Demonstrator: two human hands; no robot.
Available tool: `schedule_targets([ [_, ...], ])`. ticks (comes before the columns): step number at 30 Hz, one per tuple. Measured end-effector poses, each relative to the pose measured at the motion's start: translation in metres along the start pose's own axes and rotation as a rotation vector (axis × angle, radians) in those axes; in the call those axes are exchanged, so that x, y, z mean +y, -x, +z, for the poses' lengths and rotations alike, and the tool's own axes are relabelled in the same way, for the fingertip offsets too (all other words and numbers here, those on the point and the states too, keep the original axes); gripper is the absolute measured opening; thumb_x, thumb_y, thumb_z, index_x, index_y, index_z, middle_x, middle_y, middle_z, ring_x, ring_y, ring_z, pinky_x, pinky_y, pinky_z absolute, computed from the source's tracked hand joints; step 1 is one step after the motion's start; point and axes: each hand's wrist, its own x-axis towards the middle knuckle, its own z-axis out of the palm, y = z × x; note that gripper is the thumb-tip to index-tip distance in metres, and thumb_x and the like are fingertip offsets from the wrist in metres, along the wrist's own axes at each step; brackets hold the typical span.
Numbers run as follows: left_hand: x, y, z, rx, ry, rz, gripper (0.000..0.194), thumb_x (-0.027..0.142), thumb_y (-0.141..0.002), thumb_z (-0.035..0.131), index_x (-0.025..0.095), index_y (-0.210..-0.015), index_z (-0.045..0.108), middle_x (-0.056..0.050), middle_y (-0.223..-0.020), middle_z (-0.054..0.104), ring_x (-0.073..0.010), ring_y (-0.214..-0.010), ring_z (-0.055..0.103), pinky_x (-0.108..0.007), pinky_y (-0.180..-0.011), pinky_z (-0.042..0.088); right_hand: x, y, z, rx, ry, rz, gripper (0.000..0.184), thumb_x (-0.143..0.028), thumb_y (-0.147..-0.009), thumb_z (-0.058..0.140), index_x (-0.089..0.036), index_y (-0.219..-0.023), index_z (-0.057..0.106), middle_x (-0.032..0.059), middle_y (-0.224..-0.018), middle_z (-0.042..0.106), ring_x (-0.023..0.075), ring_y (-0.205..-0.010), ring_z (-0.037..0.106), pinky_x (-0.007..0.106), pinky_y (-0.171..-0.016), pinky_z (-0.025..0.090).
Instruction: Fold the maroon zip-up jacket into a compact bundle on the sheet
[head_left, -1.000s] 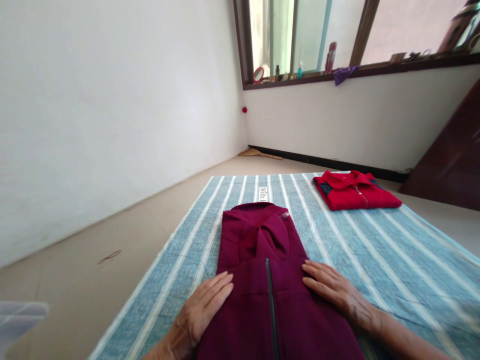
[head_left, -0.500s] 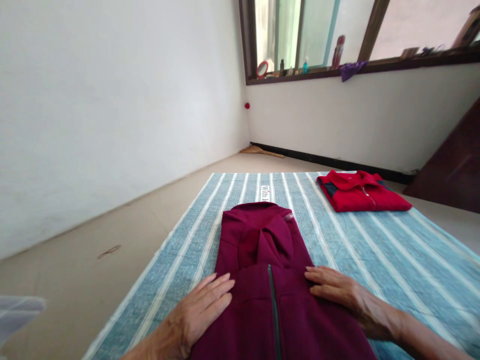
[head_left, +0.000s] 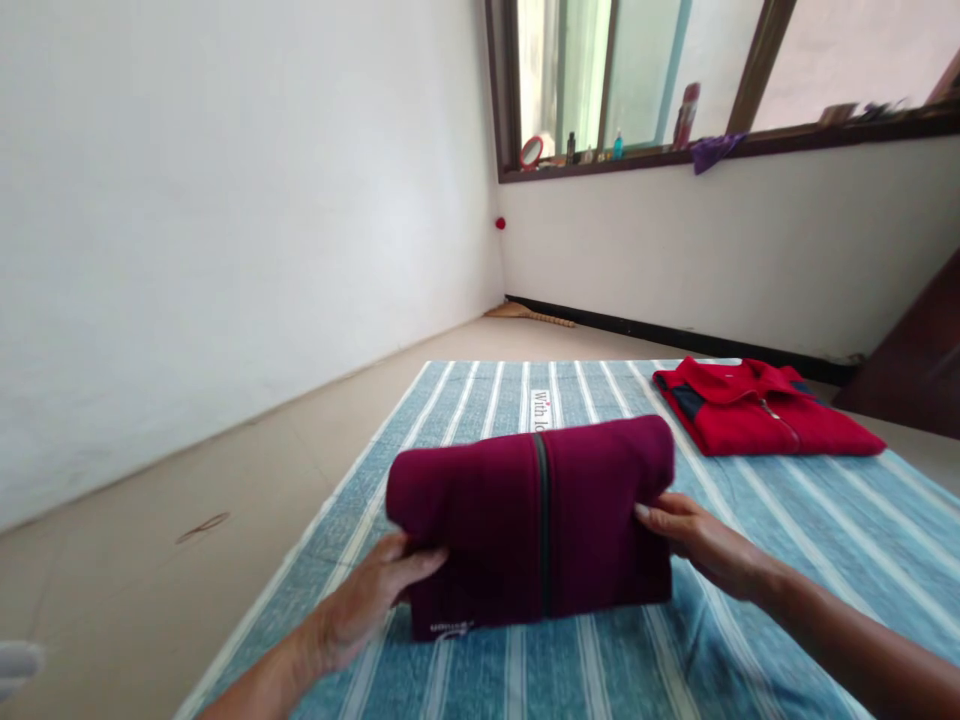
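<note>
A maroon zip-up jacket (head_left: 480,520), folded over into a thick bundle, is held above the striped blue cloth (head_left: 592,660). Its dark zipper runs down the middle, and white lettering shows at the lower left corner. My left hand (head_left: 375,590) grips the left side, thumb in front and fingers mostly hidden behind. On the right side my right hand (head_left: 697,540) pinches the fabric, its thumb on the front. A folded red jacket (head_left: 787,415) with dark blue shoulder patches lies at the far right of the cloth.
A white wall (head_left: 225,200) rises on the left beyond the tiled floor (head_left: 247,450). Small bottles and a round mirror (head_left: 531,152) stand on the windowsill, where a purple cloth (head_left: 714,152) hangs. A straw broom (head_left: 525,314) lies in the corner.
The maroon jacket was lying long and flat under both hands; now it is folded over and raised at its edges. Both hands have gone from resting flat to gripping its sides.
</note>
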Motion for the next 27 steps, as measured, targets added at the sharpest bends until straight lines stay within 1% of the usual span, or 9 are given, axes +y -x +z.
schedule_targets([
  [3, 0.008, -0.022, 0.008, -0.043, 0.176, -0.187, 0.048, 0.046, -0.070, 0.074, 0.012, -0.103, 0.067, -0.013, -0.098, 0.072, -0.0283, -0.088, 0.069, -0.039, -0.083, 0.055, 0.000, -0.025, 0.011, 0.103, -0.017, 0.128, 0.047, -0.057, -0.081, 0.057, -0.014, -0.096, 0.066, 0.0085, -0.074, 0.068, 0.0207, -0.069, 0.063, 0.028, -0.057, 0.048],
  [6, 0.005, -0.036, 0.011, -0.004, 0.201, -0.255, 0.050, 0.050, -0.067, 0.074, 0.011, -0.098, 0.067, -0.013, -0.090, 0.073, -0.0286, -0.081, 0.070, -0.037, -0.072, 0.057, 0.001, -0.038, 0.018, 0.171, 0.034, 0.167, 0.045, -0.056, -0.083, 0.052, -0.014, -0.090, 0.066, 0.0090, -0.070, 0.068, 0.0212, -0.066, 0.062, 0.028, -0.053, 0.046],
  [8, 0.002, -0.037, 0.011, 0.010, 0.192, -0.259, 0.049, 0.050, -0.066, 0.075, 0.011, -0.096, 0.068, -0.013, -0.089, 0.073, -0.0288, -0.081, 0.070, -0.037, -0.071, 0.057, 0.003, -0.041, 0.020, 0.187, 0.077, 0.155, 0.045, -0.057, -0.084, 0.051, -0.015, -0.089, 0.066, 0.0091, -0.072, 0.068, 0.0219, -0.068, 0.063, 0.028, -0.054, 0.046],
  [10, 0.000, -0.035, 0.011, 0.010, 0.199, -0.236, 0.047, 0.049, -0.068, 0.075, 0.012, -0.096, 0.068, -0.013, -0.091, 0.073, -0.0280, -0.081, 0.070, -0.036, -0.073, 0.057, 0.003, -0.040, 0.020, 0.206, 0.104, 0.141, 0.045, -0.059, -0.083, 0.050, -0.016, -0.087, 0.065, 0.0087, -0.074, 0.069, 0.0221, -0.070, 0.063, 0.028, -0.055, 0.046],
  [13, -0.001, -0.028, 0.012, 0.008, 0.225, -0.204, 0.043, 0.047, -0.073, 0.071, 0.013, -0.099, 0.067, -0.011, -0.094, 0.073, -0.0267, -0.082, 0.070, -0.036, -0.075, 0.056, 0.003, -0.039, 0.021, 0.233, 0.077, 0.129, 0.044, -0.058, -0.084, 0.049, -0.016, -0.085, 0.063, 0.0078, -0.076, 0.069, 0.0215, -0.073, 0.063, 0.027, -0.057, 0.046],
  [17, -0.002, -0.024, 0.013, 0.029, 0.227, -0.201, 0.041, 0.046, -0.074, 0.070, 0.013, -0.098, 0.067, -0.012, -0.093, 0.073, -0.0269, -0.080, 0.070, -0.037, -0.073, 0.056, 0.003, -0.039, 0.023, 0.257, 0.043, 0.107, 0.044, -0.057, -0.083, 0.050, -0.015, -0.085, 0.061, 0.0057, -0.077, 0.067, 0.0192, -0.072, 0.061, 0.027, -0.059, 0.044],
  [21, -0.004, -0.024, 0.011, 0.038, 0.207, -0.171, 0.040, 0.049, -0.073, 0.070, 0.012, -0.091, 0.069, -0.011, -0.090, 0.074, -0.0255, -0.079, 0.070, -0.033, -0.072, 0.055, 0.004, -0.039, 0.025, 0.316, 0.176, 0.028, 0.048, -0.060, -0.082, 0.047, -0.014, -0.079, 0.059, 0.0026, -0.072, 0.062, 0.0159, -0.065, 0.055, 0.026, -0.056, 0.040],
  [24, -0.002, -0.025, 0.011, 0.076, 0.109, -0.206, 0.046, 0.056, -0.068, 0.070, 0.013, -0.084, 0.069, -0.010, -0.078, 0.073, -0.0256, -0.072, 0.069, -0.032, -0.062, 0.054, 0.004, -0.040, 0.025, 0.350, 0.273, 0.015, 0.048, -0.060, -0.084, 0.043, -0.014, -0.077, 0.058, 0.0011, -0.068, 0.059, 0.0147, -0.063, 0.053, 0.026, -0.055, 0.038],
  [27, 0.002, -0.026, 0.011, 0.106, -0.016, -0.259, 0.052, 0.062, -0.064, 0.070, 0.012, -0.078, 0.069, -0.009, -0.066, 0.071, -0.0250, -0.061, 0.067, -0.028, -0.049, 0.048, 0.002, -0.041, 0.026, 0.360, 0.320, 0.030, 0.046, -0.057, -0.085, 0.044, -0.015, -0.073, 0.057, 0.0006, -0.066, 0.056, 0.0142, -0.060, 0.050, 0.026, -0.052, 0.035],
])
